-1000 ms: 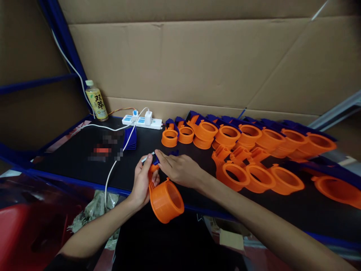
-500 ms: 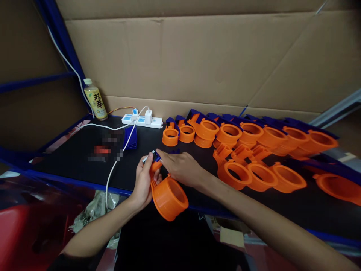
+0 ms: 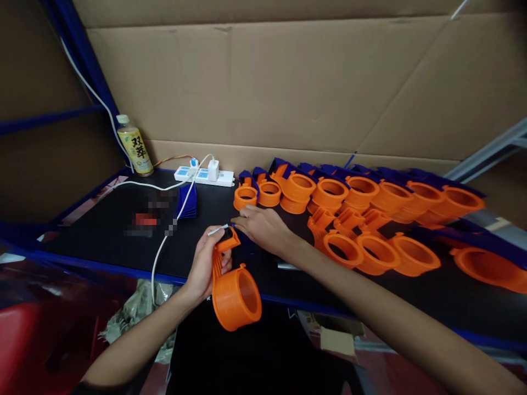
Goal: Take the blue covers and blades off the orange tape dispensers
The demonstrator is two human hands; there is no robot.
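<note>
My left hand (image 3: 203, 262) is closed around the arm of an orange tape dispenser (image 3: 236, 299), whose wide ring hangs down to the right. At the dispenser's upper end is an open orange head with a dark inside. A thin, pale toothed strip (image 3: 218, 230) lies by my left thumb, at that head. My right hand (image 3: 263, 227) is just right of the head, fingers pinched together on a dark blue plastic piece (image 3: 244, 236), mostly hidden under the hand.
Rows of orange dispensers (image 3: 362, 189) with blue parts fill the table's right side. Blue plates (image 3: 188, 202) lie stacked at left, near a white power strip (image 3: 222, 178) with a cable crossing the table. A yellow-labelled bottle (image 3: 138, 148) stands in the back left corner.
My right hand has drawn away from the dispenser's head, up and to the right, exposing the head. The dispenser has shifted slightly down and left in my left hand.
</note>
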